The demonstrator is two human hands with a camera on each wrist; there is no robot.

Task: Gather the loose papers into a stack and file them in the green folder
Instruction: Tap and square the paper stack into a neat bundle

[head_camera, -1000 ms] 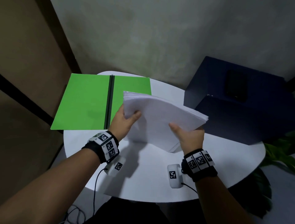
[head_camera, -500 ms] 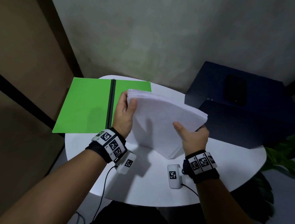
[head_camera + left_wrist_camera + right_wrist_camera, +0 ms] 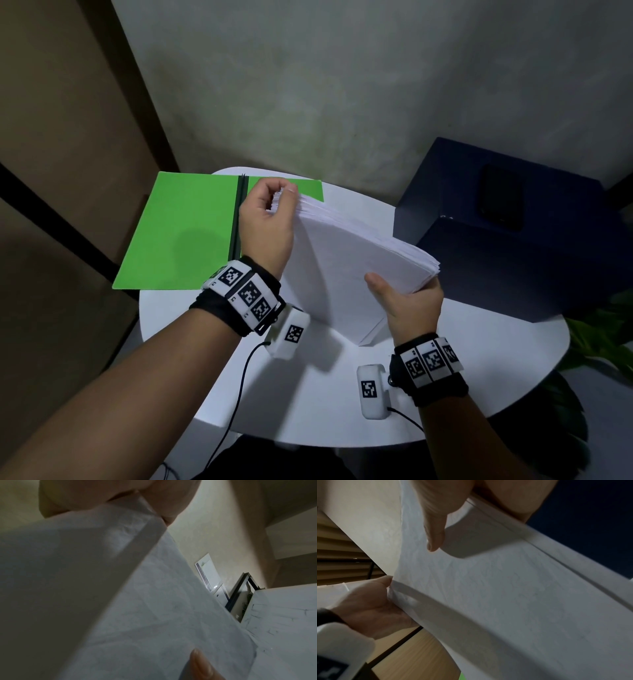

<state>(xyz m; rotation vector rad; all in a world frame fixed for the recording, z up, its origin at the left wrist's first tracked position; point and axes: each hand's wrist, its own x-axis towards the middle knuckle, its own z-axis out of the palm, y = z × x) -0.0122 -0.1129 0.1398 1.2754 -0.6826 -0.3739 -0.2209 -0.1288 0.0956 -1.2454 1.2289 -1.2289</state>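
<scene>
A thick stack of white papers (image 3: 346, 260) stands tilted on its near edge on the round white table (image 3: 308, 404). My left hand (image 3: 270, 219) grips the stack's upper left corner, fingers curled over the top edge. My right hand (image 3: 407, 305) holds the right side, thumb on the front sheet, fingers behind. The green folder (image 3: 185, 233) lies open and flat at the table's far left, its dark spine just left of my left hand. In the left wrist view the papers (image 3: 154, 608) fill the frame. In the right wrist view the stack (image 3: 513, 595) runs between my thumb (image 3: 435, 534) and my left hand (image 3: 368, 609).
A dark blue box (image 3: 513, 233) with a black phone (image 3: 501, 197) on top stands right of the table, close to the stack's right edge. Green plant leaves (image 3: 596, 335) show at the lower right. A grey wall rises behind the table, a brown panel to the left.
My left hand has slid up from the stack's left side to its upper left corner. The stack has been raised steeper and shifted slightly toward the folder.
</scene>
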